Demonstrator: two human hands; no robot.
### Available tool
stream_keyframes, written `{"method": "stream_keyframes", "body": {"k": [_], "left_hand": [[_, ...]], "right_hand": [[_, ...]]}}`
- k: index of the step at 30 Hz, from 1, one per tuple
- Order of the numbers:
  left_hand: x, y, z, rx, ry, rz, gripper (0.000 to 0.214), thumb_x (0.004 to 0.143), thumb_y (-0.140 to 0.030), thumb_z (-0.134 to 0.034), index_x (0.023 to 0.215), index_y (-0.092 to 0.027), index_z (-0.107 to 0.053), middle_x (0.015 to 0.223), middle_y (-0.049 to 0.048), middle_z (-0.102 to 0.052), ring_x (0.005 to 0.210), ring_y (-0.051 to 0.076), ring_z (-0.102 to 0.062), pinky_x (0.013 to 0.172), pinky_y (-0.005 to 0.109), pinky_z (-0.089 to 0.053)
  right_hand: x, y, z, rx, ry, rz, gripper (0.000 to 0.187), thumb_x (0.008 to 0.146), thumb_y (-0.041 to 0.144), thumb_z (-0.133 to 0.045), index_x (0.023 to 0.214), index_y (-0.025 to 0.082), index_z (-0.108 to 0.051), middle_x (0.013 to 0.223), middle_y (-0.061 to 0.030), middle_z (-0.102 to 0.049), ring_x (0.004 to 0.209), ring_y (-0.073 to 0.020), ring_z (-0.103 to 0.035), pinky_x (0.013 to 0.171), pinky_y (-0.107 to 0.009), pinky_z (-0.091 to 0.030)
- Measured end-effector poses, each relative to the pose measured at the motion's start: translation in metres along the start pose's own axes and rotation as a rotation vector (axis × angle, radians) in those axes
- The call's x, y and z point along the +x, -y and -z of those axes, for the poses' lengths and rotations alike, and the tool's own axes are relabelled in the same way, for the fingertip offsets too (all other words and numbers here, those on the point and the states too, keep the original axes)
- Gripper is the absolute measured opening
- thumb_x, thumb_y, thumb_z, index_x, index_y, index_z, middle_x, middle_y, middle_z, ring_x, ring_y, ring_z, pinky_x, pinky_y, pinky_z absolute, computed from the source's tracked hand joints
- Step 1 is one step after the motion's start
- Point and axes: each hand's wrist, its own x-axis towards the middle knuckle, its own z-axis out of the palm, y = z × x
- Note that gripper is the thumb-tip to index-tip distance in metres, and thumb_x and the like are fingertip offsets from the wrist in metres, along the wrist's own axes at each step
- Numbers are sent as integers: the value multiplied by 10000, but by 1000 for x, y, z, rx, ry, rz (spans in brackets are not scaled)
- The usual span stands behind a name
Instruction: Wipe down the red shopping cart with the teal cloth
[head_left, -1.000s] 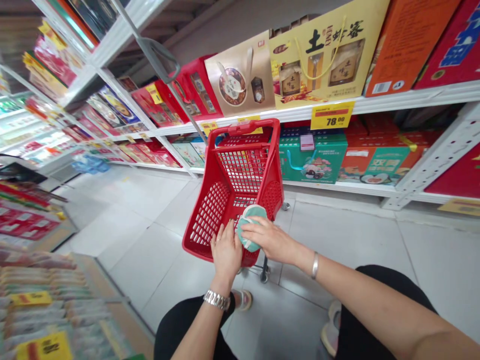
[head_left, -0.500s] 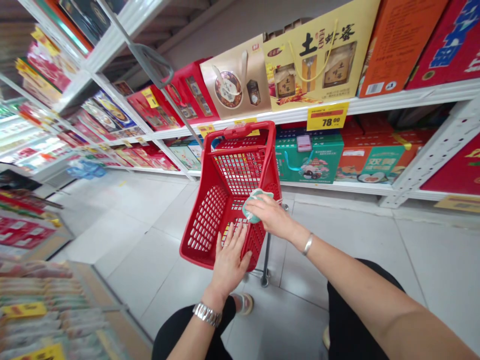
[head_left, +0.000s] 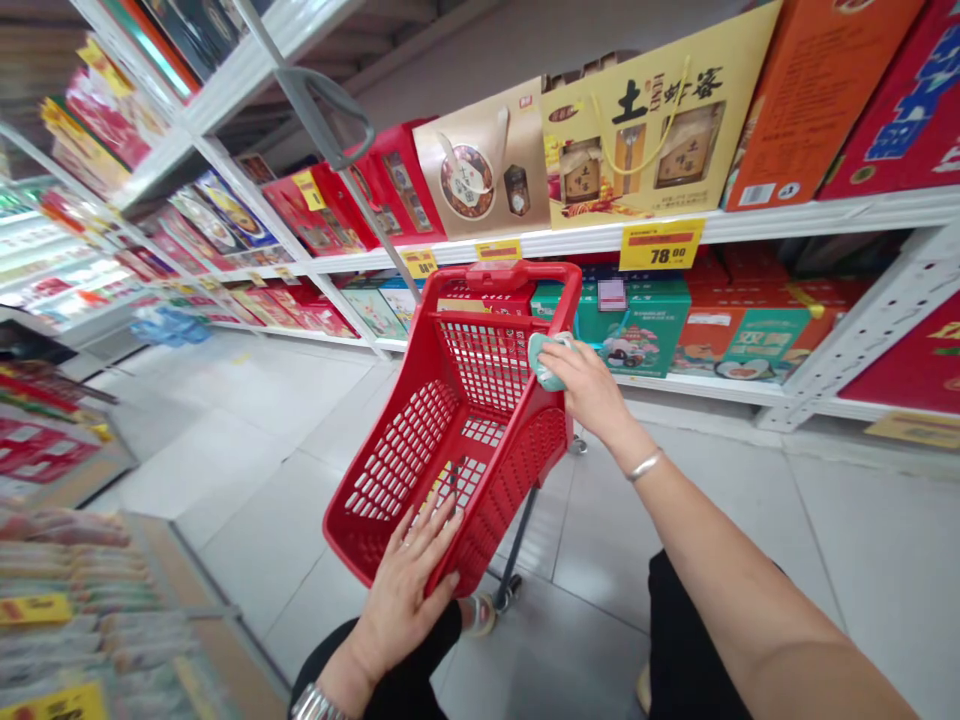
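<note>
A red plastic shopping cart [head_left: 501, 480] with perforated walls stands in front of me, tilted in view, its basket showing bare floor slots. My right hand [head_left: 589, 385] grips a pale green cloth [head_left: 546, 362] and presses it on the cart's right upper rim, close to the handle [head_left: 510, 272]. At the cart's near end, my left hand [head_left: 412, 575] lies over the rim with its fingers stretched out into the basket; it holds nothing.
White shelves [head_left: 739, 228] with gift boxes run behind the cart, among them a yellow honey box [head_left: 645, 190]. A grey pole with a loop [head_left: 330, 115] rises at the cart's far left. Low display bins [head_left: 142, 600] stand at lower left.
The cloth in my right hand has moved up along the right rim toward the handle. The cart's near end has swung nearer and to the left, with my left hand on it.
</note>
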Motion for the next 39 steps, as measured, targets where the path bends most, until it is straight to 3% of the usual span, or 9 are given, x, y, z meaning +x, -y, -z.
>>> {"method": "stream_keyframes", "body": {"k": [4,8,13,18,21,26,30,34,39], "left_hand": [[-13,3,6,13,-2,-29,703,953,-279,-471,1602,-284,-200,1586,68,-434,1472,242,-388,1179,451,-370],[-17,5,6,17,-8,-38,702,946,-322,-501,1595,-280,-235,1571,78,-458,1453,247,-418,1171,452,-378],[-10,2,2,-1,-1,14,678,940,-360,-518,1577,-288,-296,1535,73,-508,1432,260,-449,1148,445,-399],[7,-5,1,-35,-13,73,672,945,-349,-521,1576,-287,-298,1549,80,-487,1445,261,-431,1151,448,-394],[15,-7,-1,-39,-29,81,679,939,-345,-534,1574,-274,-305,1557,86,-475,1451,257,-422,1157,442,-386],[23,-5,-5,-19,-44,81,744,877,-246,-553,1577,-238,-301,1562,87,-467,1464,249,-402,1155,420,-386],[28,-6,-7,-36,-18,94,848,799,-182,-557,1590,-211,-255,1588,104,-425,1478,256,-378,1167,422,-369],[33,-9,-9,-60,-18,125,843,837,-259,-585,1597,-219,-224,1584,105,-434,1473,263,-386,1157,434,-385],[40,-18,-9,-91,-11,148,854,855,-292,-593,1605,-231,-189,1598,100,-412,1500,277,-333,1155,452,-385]], "right_hand": [[3,-14,2,18,-152,-64,609,798,-22,-420,1328,205,-615,1531,-90,-493,1448,-276,-376,1177,-568,-366],[-8,-1,-12,107,-168,-61,663,752,-51,-421,1340,190,-608,1639,-95,-318,1536,-274,-215,1216,-599,-292],[-48,50,-45,258,-114,-35,798,740,-82,-387,1475,212,-485,1660,-99,-264,1558,-247,-141,1227,-604,-273],[-97,109,-67,362,-1,63,748,785,-57,-421,1493,184,-452,1623,-163,-329,1560,-288,-101,1182,-647,-328],[-118,132,-67,384,61,137,648,817,-11,-467,1448,135,-493,1568,-195,-412,1546,-316,-150,1162,-626,-373],[-140,148,-57,480,219,263,502,885,124,-539,1385,92,-533,1438,-222,-547,1413,-303,-417,1135,-536,-438],[-142,143,-58,491,341,327,413,932,175,-552,1342,138,-569,1332,-182,-628,1264,-251,-542,1071,-452,-499],[-119,112,-62,432,246,330,339,933,100,-533,1237,203,-643,1218,-134,-679,1150,-225,-591,987,-410,-541],[-63,50,-54,384,-64,-58,559,833,-9,-456,1306,225,-641,1279,-126,-647,1208,-243,-578,1047,-467,-503]]}}
